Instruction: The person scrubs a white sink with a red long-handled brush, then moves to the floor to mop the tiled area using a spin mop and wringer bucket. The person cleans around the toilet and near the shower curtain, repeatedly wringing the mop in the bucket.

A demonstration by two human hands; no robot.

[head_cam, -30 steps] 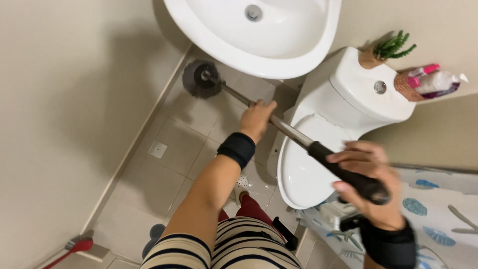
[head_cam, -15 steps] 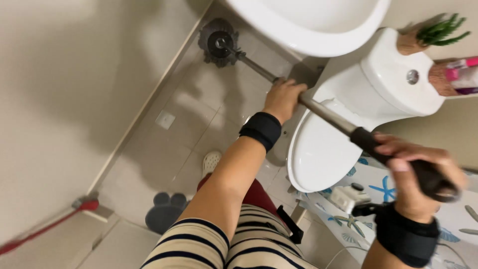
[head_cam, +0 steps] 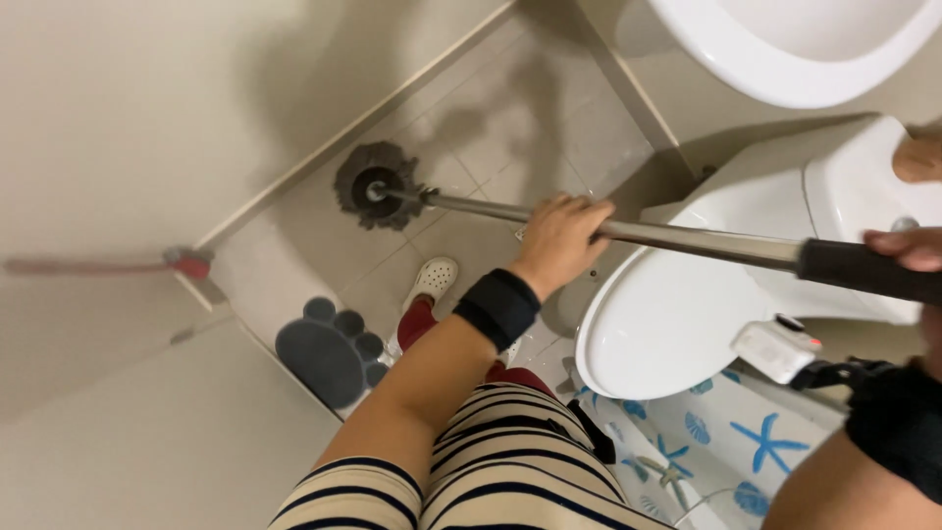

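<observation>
I hold a mop with a long metal pole (head_cam: pixel 687 238) and a black grip (head_cam: pixel 863 270). Its round grey mop head (head_cam: pixel 378 186) rests on the tiled floor near the wall's base. My left hand (head_cam: pixel 557 240), with a black wristband, is wrapped around the metal pole at its middle. At the frame's right edge my right hand (head_cam: pixel 908 245) holds the black grip, only partly in view. A white closed toilet (head_cam: pixel 677 314) lies right under the pole.
A white sink (head_cam: pixel 785 44) hangs at the top right. A grey paw-shaped mat (head_cam: pixel 329 353) lies at a doorway step. A red-tipped stick (head_cam: pixel 108 265) leans by the left wall. A starfish-patterned mat (head_cam: pixel 726 437) lies beside the toilet. My foot wears a white clog (head_cam: pixel 432 280).
The mop head has swung left and toward me across the tiles, away from under the sink. The view has shifted, so the paw mat shows fully and the sink has moved to the corner.
</observation>
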